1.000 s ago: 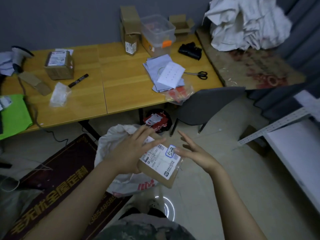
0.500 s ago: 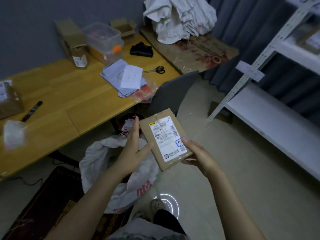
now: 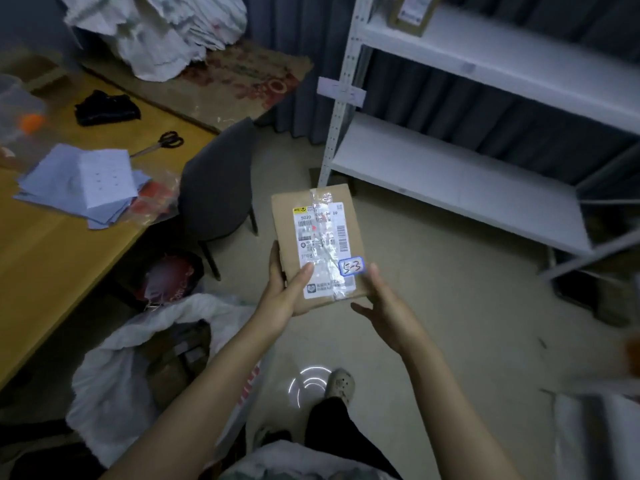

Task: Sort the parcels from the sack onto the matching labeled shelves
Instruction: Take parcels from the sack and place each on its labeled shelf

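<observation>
We find the left hand (image 3: 284,301) pinching the lower left corner of the parcel (image 3: 317,233), with the thumb pressed on its top face and the fingers beneath. The right hand (image 3: 388,306) lies spread, with straight fingers along the lower right edge; whether it bears any weight we cannot tell. The parcel is held flat in the air, label uppermost, above the floor (image 3: 433,323) between the sack (image 3: 114,372) and the shelving unit (image 3: 450,181). We judge that this attitude serves reading: the handwritten sticker (image 3: 351,266), marked 5-3, faces the person. A paper tag (image 3: 341,91) is fixed to the unit's upright, its writing too blurred to read. The sack lies open on the floor with cartons (image 3: 176,358) visible inside. We judge the step in hand to be matching the mark to a shelf; placement is not yet done.
</observation>
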